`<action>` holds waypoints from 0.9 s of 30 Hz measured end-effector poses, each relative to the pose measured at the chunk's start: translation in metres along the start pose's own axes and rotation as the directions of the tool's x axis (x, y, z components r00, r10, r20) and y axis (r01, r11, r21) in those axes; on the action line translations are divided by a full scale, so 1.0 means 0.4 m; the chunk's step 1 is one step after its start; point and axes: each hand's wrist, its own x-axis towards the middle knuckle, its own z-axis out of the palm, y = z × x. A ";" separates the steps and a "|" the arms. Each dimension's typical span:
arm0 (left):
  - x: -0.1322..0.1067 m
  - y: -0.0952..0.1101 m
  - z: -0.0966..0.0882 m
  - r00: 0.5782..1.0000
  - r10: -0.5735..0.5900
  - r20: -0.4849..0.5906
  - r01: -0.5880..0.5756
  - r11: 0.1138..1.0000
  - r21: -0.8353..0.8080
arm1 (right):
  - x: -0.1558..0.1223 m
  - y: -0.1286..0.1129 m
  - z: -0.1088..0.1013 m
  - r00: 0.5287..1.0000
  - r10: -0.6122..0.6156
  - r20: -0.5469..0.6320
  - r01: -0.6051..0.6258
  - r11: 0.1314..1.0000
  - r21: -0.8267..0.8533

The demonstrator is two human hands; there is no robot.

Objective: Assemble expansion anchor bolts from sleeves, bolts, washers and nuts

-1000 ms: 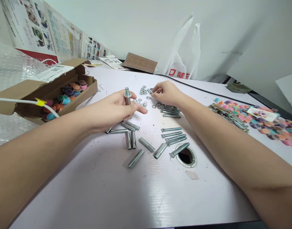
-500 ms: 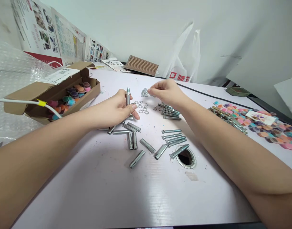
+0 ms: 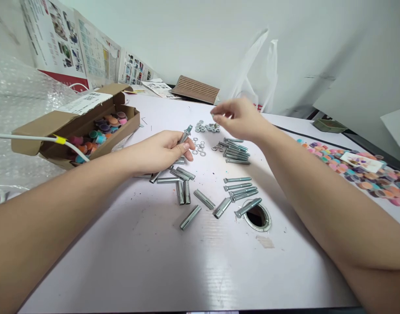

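My left hand (image 3: 170,150) is closed around a silver expansion bolt (image 3: 186,132), its threaded end tilted up and to the right with a washer near the top. Over the pile of nuts (image 3: 206,127), my right hand (image 3: 237,115) pinches a small nut (image 3: 212,114) between thumb and fingertips, mostly covered by them. Flat washers (image 3: 200,148) lie just right of my left hand. Spring washers (image 3: 216,148) sit beside a cluster of bolts (image 3: 237,152). Several metal sleeves (image 3: 205,199) are scattered nearer to me, and more bolts (image 3: 241,186) lie to their right.
A cardboard box (image 3: 131,120) of colourful caps stands at the left, crossed by a white cable (image 3: 30,137). One bolt overlaps the rim of a round table hole (image 3: 268,222). Colourful discs (image 3: 360,174) spread at the right. A white plastic bag (image 3: 252,69) stands at the back.
My right hand has lifted off the nuts, now with a nut in its fingertips. The bolt in my left hand has gone from upright to tilted right. More of the nut pile shows.
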 end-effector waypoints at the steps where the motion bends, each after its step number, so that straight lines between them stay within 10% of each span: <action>1: 0.001 0.000 0.001 1.000 -0.007 0.009 0.008 0.999 -0.044 | 0.003 0.025 0.012 0.999 0.021 0.045 -0.020 0.999 -0.036; 9: -0.011 0.026 0.007 0.985 -0.170 0.022 0.170 0.962 -0.212 | 0.008 0.098 0.075 0.983 0.083 0.166 -0.066 0.993 -0.102; 16: -0.007 0.014 -0.003 0.982 -0.181 0.058 0.186 0.976 -0.110 | 0.045 0.131 0.099 0.965 0.224 -0.135 -0.256 0.916 -0.310; 27: 0.011 0.012 0.012 0.969 -0.139 -0.202 0.081 0.959 -0.273 | 0.062 0.152 0.121 0.948 0.308 -0.086 -0.320 0.914 -0.248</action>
